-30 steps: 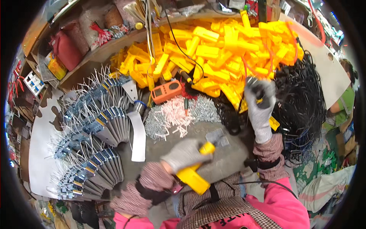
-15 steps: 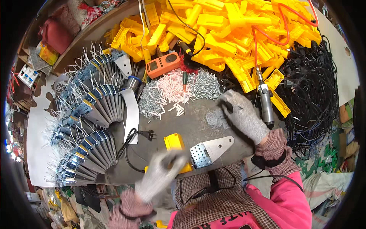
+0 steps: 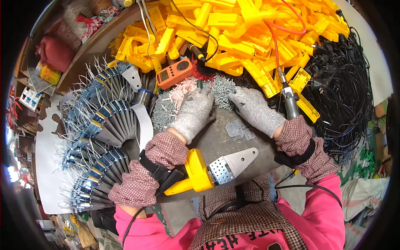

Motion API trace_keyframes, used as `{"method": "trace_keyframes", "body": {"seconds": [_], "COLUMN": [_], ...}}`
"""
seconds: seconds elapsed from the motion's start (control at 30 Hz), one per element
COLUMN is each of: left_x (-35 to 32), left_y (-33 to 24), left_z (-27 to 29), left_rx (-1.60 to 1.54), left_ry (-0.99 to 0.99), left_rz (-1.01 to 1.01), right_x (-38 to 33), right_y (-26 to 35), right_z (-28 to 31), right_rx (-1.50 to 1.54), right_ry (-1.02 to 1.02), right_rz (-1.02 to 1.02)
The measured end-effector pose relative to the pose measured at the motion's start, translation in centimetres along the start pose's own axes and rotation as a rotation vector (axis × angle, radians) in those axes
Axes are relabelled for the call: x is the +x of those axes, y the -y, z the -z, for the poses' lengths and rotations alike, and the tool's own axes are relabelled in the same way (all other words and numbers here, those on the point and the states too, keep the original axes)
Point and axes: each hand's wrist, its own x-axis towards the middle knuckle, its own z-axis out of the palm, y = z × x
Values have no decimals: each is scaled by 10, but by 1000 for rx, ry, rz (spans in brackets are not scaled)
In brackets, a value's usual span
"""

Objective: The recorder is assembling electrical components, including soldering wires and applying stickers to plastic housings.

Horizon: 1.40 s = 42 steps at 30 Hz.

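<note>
My left hand [image 3: 194, 111], in a grey knit glove, is over the middle of the loose parts, its fingers curled at a screwdriver [image 3: 200, 84]. Only the green handle end shows; the rest lies hidden under the hand. My right hand [image 3: 256, 109], gloved too, has its fingertips bent together at the right edge of a heap of silver screws [image 3: 223, 89]. Whatever is between them is too small to make out. Nearer me lies a yellow plastic tool housing with a handle [image 3: 198, 170], joined to a perforated metal bracket [image 3: 222, 171] and a tapered grey plate [image 3: 243, 159] with two holes.
Yellow housings [image 3: 233, 46] are heaped along the back, beside an orange meter [image 3: 174, 74]. An air screwdriver [image 3: 289, 102] on a red hose stands right, by piled black cords [image 3: 341, 96]. Wired metal plates [image 3: 110, 123] stand in rows left. A clear plastic piece [image 3: 239, 130] lies mid-table.
My left hand has moved from the yellow housing up to the screwdriver. My right hand has shifted slightly left and up to the screws. The plug and cord are now hidden by my left arm.
</note>
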Motion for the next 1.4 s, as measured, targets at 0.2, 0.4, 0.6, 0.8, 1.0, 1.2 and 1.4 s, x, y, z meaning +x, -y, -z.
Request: {"method": "trace_keyframes", "body": {"seconds": [0.2, 0.4, 0.6, 0.8, 1.0, 1.2, 1.4], "left_x": [-31, -108, -116, -103, -89, -79, -68], "left_y": [-7, -44, -63, -46, -36, -27, -17], "left_z": [16, 35, 14, 37, 39, 36, 38], "left_rx": [-594, -729, -324, -1066, -1044, -981, -717], "left_ry": [-113, -20, -198, 191, 531, 641, 771], "left_rz": [245, 69, 257, 418, 349, 157, -101], "right_x": [17, -1, 3, 18, -29, -80, -92], "right_y": [-5, 29, 16, 22, 53, 79, 86], "right_z": [7, 12, -19, 5, 39, 39, 12], "right_rx": [50, 37, 137, 132, 648, 1143, 1049], "right_ry": [-53, 98, -125, -304, -184, 197, 243], "right_rz": [-121, -28, 45, -18, -9, 134, 127]}}
